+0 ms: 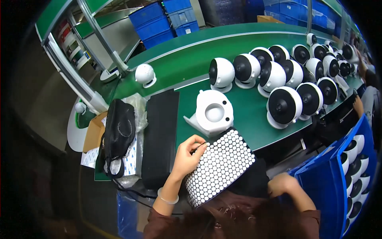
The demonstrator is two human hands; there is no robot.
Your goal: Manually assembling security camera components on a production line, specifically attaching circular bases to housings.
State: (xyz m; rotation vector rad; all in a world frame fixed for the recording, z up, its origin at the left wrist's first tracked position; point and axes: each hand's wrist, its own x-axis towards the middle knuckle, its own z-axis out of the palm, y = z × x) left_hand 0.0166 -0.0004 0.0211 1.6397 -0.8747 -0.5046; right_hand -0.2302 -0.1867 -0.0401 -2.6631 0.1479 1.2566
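Note:
My left hand (pixel 188 156) is closed in a pinch at the upper left edge of a black sheet covered with rows of white round pads (pixel 221 167). The sheet slants across my lap and its top reaches the bench edge. Just beyond it on the bench lies a white plastic housing (pixel 203 105) with a round hollow and two black dots on its face. My right hand (pixel 283 184) is low at the right, fingers curled, beside dark cloth over my lap. Whatever it may hold is hidden.
White ball-shaped devices with black faces (pixel 284 105) crowd the green bench at the right. A blue crate (pixel 318 171) holds more. Left stand a black pouch (pixel 119 125), a black mat (pixel 161 135) and a cardboard box (pixel 93 133). Another person's hand (pixel 358 105) shows far right.

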